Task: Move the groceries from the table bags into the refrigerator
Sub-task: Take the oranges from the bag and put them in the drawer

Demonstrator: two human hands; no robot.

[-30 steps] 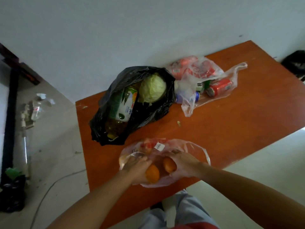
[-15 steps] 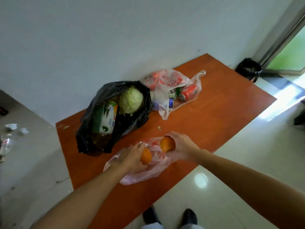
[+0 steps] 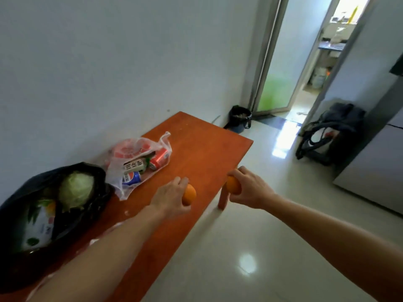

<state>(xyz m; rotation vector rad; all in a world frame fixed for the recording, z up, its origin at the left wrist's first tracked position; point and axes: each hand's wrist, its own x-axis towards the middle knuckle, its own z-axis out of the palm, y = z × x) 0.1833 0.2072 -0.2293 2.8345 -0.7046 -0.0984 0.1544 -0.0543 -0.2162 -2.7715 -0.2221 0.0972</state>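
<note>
My left hand [image 3: 172, 198] grips one orange [image 3: 189, 194] above the orange-brown table [image 3: 205, 153]. My right hand [image 3: 250, 188] grips a second orange [image 3: 233, 185] just past the table's right edge, over the floor. A black bag [image 3: 87, 205] at the left holds a cabbage [image 3: 75, 190] and a juice carton [image 3: 40, 227]. Beside it lies a clear bag [image 3: 139, 158] with a red can [image 3: 159, 158] and a blue can [image 3: 132, 178]. The grey refrigerator [image 3: 375, 171] stands at the far right, its doors closed.
A dark bucket [image 3: 239, 118] sits on the floor past the table's far end. A black backpack [image 3: 331, 136] leans by the refrigerator. An open doorway [image 3: 305, 62] leads to another room. The tiled floor [image 3: 250, 247] lies between table and refrigerator.
Both hands have lifted the oranges out of the thin clear bag and moved right. My view has swung right, away from the table toward the refrigerator.
</note>
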